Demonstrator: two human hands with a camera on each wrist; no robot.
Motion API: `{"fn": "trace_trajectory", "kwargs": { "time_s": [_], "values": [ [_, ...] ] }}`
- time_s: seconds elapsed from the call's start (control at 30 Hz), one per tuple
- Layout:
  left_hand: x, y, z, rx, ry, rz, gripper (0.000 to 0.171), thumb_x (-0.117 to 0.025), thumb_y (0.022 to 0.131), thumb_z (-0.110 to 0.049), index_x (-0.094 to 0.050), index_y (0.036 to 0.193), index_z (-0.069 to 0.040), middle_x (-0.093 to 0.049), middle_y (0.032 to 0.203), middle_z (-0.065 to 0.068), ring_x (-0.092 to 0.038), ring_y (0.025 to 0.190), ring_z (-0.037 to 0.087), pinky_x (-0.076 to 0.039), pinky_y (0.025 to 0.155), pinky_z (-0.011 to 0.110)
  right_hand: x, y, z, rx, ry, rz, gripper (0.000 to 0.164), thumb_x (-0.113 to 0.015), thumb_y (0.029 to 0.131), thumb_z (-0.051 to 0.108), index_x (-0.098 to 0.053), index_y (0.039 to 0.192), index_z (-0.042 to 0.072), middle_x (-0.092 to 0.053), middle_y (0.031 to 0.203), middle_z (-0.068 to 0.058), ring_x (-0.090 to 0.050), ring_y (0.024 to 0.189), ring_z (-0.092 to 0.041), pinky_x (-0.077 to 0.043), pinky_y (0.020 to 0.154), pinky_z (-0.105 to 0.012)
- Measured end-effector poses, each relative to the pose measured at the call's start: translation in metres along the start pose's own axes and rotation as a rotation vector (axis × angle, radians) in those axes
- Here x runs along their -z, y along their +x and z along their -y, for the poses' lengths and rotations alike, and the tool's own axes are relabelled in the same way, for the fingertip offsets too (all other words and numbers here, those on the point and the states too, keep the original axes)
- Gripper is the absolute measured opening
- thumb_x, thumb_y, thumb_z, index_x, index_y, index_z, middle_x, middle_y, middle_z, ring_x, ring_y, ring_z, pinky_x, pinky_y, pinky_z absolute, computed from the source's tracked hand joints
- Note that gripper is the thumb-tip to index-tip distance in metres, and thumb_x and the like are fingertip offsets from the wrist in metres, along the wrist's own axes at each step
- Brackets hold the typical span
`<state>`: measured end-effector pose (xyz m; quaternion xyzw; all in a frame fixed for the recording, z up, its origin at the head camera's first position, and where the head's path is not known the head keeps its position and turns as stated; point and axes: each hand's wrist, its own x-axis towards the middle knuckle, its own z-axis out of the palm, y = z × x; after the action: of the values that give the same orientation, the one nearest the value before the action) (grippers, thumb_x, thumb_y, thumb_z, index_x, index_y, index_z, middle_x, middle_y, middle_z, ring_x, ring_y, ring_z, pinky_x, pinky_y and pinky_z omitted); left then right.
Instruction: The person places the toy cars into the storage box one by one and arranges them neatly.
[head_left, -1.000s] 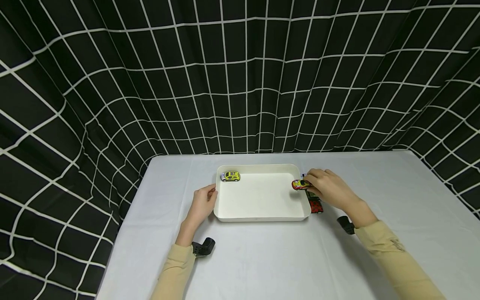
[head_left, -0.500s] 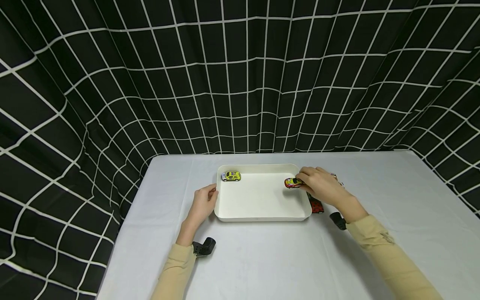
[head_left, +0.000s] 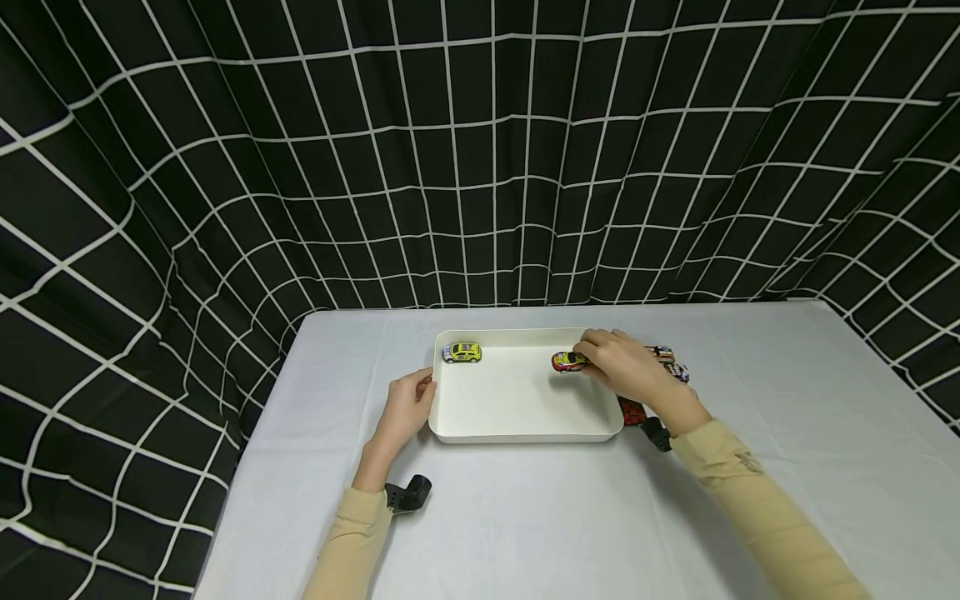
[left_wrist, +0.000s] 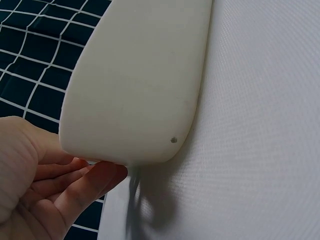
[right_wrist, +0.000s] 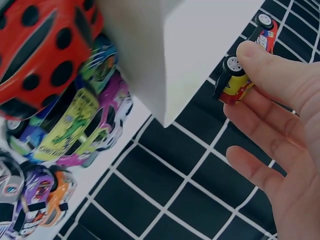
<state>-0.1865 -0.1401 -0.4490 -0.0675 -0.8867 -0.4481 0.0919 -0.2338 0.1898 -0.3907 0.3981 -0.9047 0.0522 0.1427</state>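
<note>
My right hand (head_left: 626,365) pinches a red and yellow toy car (head_left: 567,361) between thumb and fingers, over the right half of a white tray (head_left: 517,404). In the right wrist view the toy car's wheels (right_wrist: 233,64) face the camera, and the thumb presses on its side. A yellow toy car (head_left: 461,352) stands in the tray's back left corner. At the tray's left end, my left hand (head_left: 408,404) holds the wall. The left wrist view has its curled fingers (left_wrist: 82,192) against the tray's outer side (left_wrist: 135,85).
Right of the tray, several toy cars (head_left: 667,358) lie close together, partly hidden by my right arm. Among them is a red car with black spots (right_wrist: 47,55), beside a green and yellow one (right_wrist: 70,130). A black curtain with white grid lines (head_left: 487,167) hangs behind the white-covered table (head_left: 525,517).
My right hand has carried the red and yellow toy car leftward, further in over the tray. More of the cars on the right have come into sight. The left hand has stayed in place.
</note>
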Motion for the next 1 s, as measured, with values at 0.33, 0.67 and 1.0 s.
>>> {"fn": "trace_trajectory", "kwargs": {
  "time_s": [0.33, 0.67, 1.0],
  "values": [
    [0.000, 0.000, 0.002, -0.002, -0.014, 0.000, 0.028, -0.055, 0.089, 0.001, -0.058, 0.115, 0.013, -0.065, 0.094, 0.021, -0.064, 0.080, 0.023, -0.055, 0.067, 0.028, -0.004, 0.012, 0.004, 0.023, 0.001, -0.008, 0.026, -0.078, 0.073, 0.010, -0.066, 0.094, 0.001, -0.062, 0.090, -0.009, -0.059, 0.083, -0.023, -0.048, 0.073, -0.040],
    [0.000, 0.000, 0.002, 0.004, -0.011, 0.001, 0.028, -0.054, 0.090, 0.002, -0.057, 0.116, 0.013, -0.065, 0.096, 0.022, -0.064, 0.083, 0.024, -0.055, 0.068, 0.029, -0.007, 0.021, 0.006, 0.019, 0.002, 0.011, 0.024, -0.077, 0.074, 0.010, -0.066, 0.093, 0.002, -0.061, 0.090, -0.009, -0.059, 0.082, -0.022, -0.047, 0.070, -0.038],
    [0.000, 0.000, 0.001, 0.006, -0.017, 0.001, 0.029, -0.054, 0.090, 0.001, -0.057, 0.116, 0.013, -0.065, 0.097, 0.022, -0.064, 0.084, 0.025, -0.055, 0.069, 0.030, -0.013, 0.035, 0.008, 0.048, 0.021, 0.005, 0.023, -0.078, 0.072, 0.008, -0.066, 0.091, 0.002, -0.061, 0.087, -0.008, -0.059, 0.079, -0.021, -0.049, 0.070, -0.037]
  ]
}}
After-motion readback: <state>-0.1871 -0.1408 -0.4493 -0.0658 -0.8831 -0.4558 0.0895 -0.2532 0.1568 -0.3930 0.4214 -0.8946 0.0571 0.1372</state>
